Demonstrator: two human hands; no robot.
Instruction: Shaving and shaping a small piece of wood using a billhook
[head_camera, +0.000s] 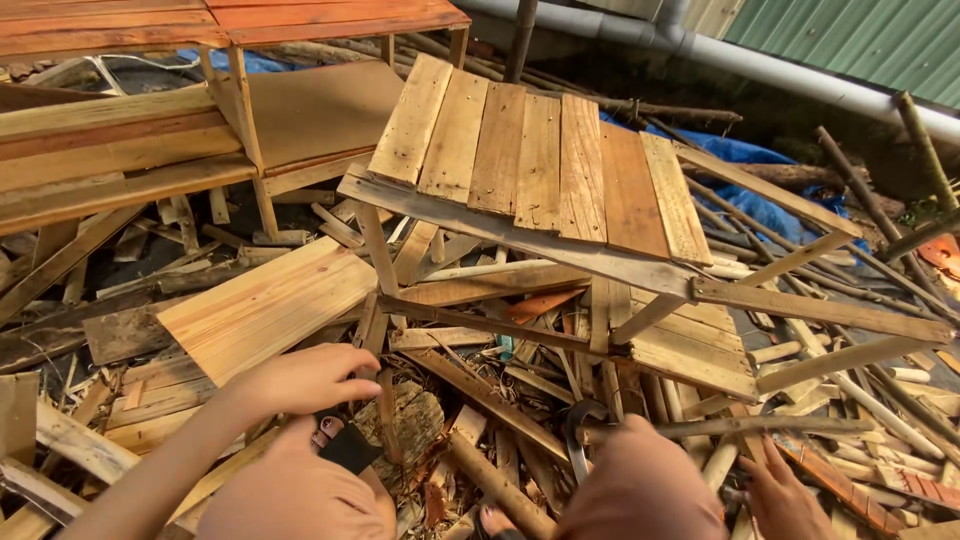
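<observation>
At the far left, pale planks (110, 150) are lying stacked beside a red-topped table (230, 20), its legs and lower shelf already joined. Below them, scrap wood (120, 330) is covering the ground, with a wide pale board (265, 305) lying flat on the heap. The left hand (305, 380) is reaching forward over the left knee (295, 495), palm down, its fingers (355, 365) curling loosely and resting on the near end of a thin upright stick (385, 415) beside a short log (415, 425); whether they are truly gripping it I cannot tell, since the fingertips are hidden. A small dark object (348, 445) is sitting just under the wrist. In the middle, a slatted top (535, 165) is leaning tilted on a rough frame (640, 275); judging by this, the slats are already fixed along the front rail while the legs and braces are looking loose and unfinished, with a lower slat shelf (690, 345) partly in place. A curved dark tool (578, 440) is lying by the right knee (640, 490). At the bottom right edge, the right hand (780, 495) is hanging low with fingers (755, 465) spread half open, touching loose sticks (860, 400) and closed on nothing I can make out. A blue tarp (750, 170) and a grey pipe (760, 70) are running behind.
</observation>
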